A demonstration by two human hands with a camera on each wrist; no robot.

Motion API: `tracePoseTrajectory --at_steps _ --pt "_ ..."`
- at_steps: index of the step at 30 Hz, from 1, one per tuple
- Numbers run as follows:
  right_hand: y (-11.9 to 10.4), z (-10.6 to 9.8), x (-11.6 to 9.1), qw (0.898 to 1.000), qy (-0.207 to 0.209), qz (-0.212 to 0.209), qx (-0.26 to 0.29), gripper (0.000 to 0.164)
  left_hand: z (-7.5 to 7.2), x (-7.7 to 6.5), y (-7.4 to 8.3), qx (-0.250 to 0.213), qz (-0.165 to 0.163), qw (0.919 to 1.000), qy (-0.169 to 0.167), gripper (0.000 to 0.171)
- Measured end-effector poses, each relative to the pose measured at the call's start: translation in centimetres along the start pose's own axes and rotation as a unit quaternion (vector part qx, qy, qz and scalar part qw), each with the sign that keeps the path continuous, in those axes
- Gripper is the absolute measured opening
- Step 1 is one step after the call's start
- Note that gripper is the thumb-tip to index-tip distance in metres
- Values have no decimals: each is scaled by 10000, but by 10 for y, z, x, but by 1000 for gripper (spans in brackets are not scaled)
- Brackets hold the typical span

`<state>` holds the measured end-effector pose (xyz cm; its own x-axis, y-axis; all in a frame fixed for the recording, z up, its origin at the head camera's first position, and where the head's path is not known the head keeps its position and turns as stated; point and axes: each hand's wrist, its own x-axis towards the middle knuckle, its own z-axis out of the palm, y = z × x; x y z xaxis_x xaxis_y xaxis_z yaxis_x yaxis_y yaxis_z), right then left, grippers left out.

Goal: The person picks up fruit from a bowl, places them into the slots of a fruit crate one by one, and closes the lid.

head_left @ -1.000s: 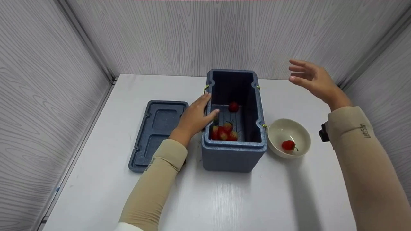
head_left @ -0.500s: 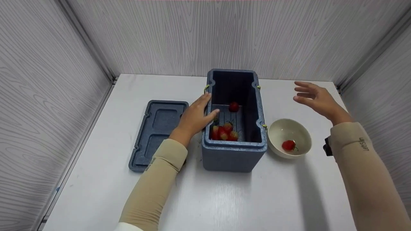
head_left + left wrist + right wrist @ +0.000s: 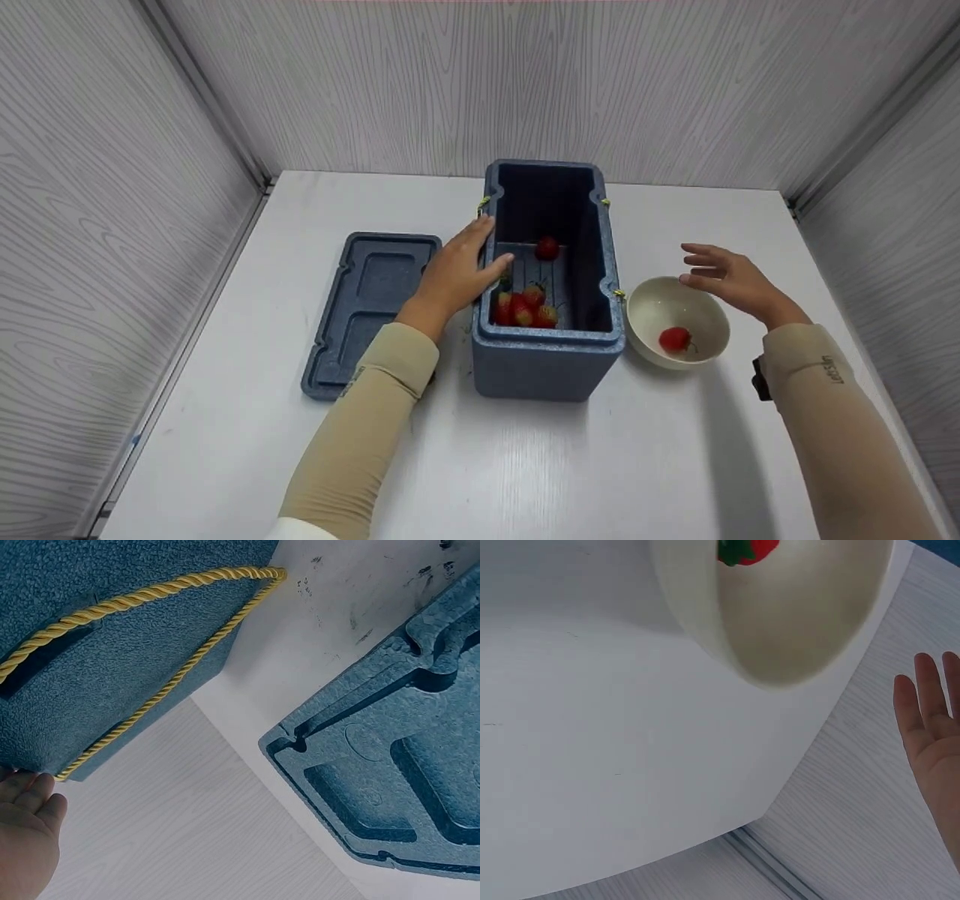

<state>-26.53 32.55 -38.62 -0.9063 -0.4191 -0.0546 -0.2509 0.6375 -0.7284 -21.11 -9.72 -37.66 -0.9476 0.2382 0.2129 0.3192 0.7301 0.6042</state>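
My left hand (image 3: 456,271) rests on the left rim of a deep blue foam box (image 3: 529,367), thumb reaching over the inside edge. Several strawberries (image 3: 523,309) lie heaped at the box's near left corner, and a single strawberry (image 3: 547,248) sits farther back on its floor. Right of the box stands a cream bowl (image 3: 646,304) with one red strawberry (image 3: 674,340) inside. My right hand (image 3: 731,281), holding nothing, hovers at the bowl's far right rim with fingers extended. In the right wrist view, the strawberry's green leaves (image 3: 735,550) show in the bowl.
A blue foam lid (image 3: 367,300) with recessed panels lies on the white table (image 3: 225,390) left of the box, partly behind my left arm. Yellow twisted cord (image 3: 165,589) runs along the box's side. Grey wood-grain walls (image 3: 450,82) enclose the table.
My right hand has come down and toward me, from high above the table's back right to beside the bowl. The left hand, box and strawberries have stayed in place.
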Motion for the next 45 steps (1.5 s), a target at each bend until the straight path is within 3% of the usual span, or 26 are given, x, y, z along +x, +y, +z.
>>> tracePoseTrajectory --at_steps 18,27,33,45 --pt "33 38 -10 9935 -958 612 -90 71 1 0 -1 -16 2 10000 -38 70" --pt "39 50 -7 9875 -1346 668 466 65 1 0 -1 18 -98 9999 -73 72" --pt "38 59 -6 9767 -1564 980 1098 66 0 0 -1 -21 -12 10000 -41 70" --pt "35 69 -3 9808 -1771 607 549 47 0 -1 -1 -22 -10 10000 -43 71"
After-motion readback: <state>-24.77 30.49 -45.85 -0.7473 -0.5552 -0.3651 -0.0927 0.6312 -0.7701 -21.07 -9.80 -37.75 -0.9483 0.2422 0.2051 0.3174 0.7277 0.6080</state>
